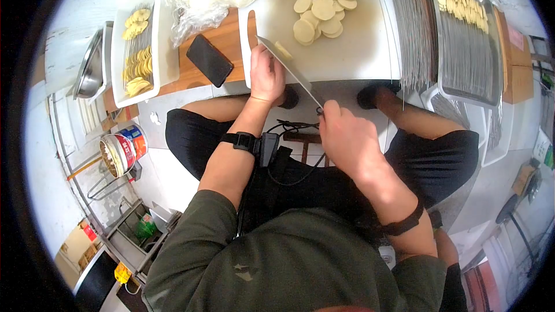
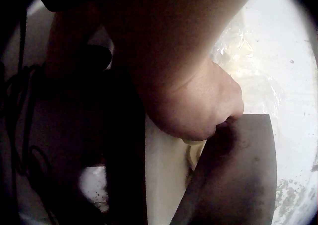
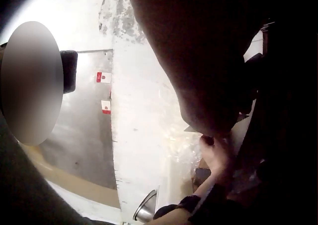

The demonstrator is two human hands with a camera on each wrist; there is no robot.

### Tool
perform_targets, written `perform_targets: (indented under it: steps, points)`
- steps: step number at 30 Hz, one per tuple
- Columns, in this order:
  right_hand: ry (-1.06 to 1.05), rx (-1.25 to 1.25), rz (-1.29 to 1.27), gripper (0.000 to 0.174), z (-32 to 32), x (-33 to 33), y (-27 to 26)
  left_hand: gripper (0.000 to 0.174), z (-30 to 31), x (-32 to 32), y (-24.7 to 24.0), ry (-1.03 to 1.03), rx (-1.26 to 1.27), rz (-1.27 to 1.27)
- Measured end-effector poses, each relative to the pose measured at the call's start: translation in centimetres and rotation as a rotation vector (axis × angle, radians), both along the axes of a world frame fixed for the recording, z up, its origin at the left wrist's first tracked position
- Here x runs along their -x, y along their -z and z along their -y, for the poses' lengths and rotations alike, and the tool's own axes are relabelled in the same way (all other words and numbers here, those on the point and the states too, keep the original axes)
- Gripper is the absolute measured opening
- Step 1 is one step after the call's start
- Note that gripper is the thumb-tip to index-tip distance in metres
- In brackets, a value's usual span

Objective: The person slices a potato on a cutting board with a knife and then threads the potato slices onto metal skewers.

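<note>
My right hand (image 1: 351, 138) grips the handle of a broad-bladed kitchen knife (image 1: 296, 73). The blade slants up and left over the front-left of a white cutting board (image 1: 370, 52). My left hand (image 1: 267, 75), fingers curled, holds a pale yellow piece of food down on the board right beside the blade. That piece is mostly hidden by the hand and knife; a bit of pale yellow (image 2: 195, 153) shows beneath the hand in the left wrist view. Just past the blade lies a cut slice (image 1: 283, 51). Round pale yellow slices (image 1: 322, 9) lie heaped farther back on the board.
A black phone (image 1: 209, 60) and clear plastic bags (image 1: 199, 0) lie left of the board. The white tray (image 1: 167, 75) at left holds skewered slices. Bare metal skewers (image 1: 409, 29) lie at right, beside a metal tray (image 1: 471, 89) of loaded skewers.
</note>
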State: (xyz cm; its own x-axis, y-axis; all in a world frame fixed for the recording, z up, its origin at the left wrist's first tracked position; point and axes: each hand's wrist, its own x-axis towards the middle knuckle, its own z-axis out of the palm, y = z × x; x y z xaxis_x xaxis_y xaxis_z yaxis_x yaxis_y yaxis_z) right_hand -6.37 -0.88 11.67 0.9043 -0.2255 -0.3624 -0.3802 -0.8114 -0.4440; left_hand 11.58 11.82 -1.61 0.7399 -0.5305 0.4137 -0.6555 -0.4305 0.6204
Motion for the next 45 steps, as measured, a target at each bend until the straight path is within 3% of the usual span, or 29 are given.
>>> perform_targets:
  steps: [34,45]
  points:
    - [-0.039,-0.057,-0.063,0.011,0.5,-1.4,-0.3,0.021,0.1,-0.3,0.2,0.006,-0.017,-0.008]
    - [-0.003,0.006,0.032,0.012,-0.1,-1.3,1.1,0.021,0.2,-0.2,0.1,-0.007,-0.013,-0.011]
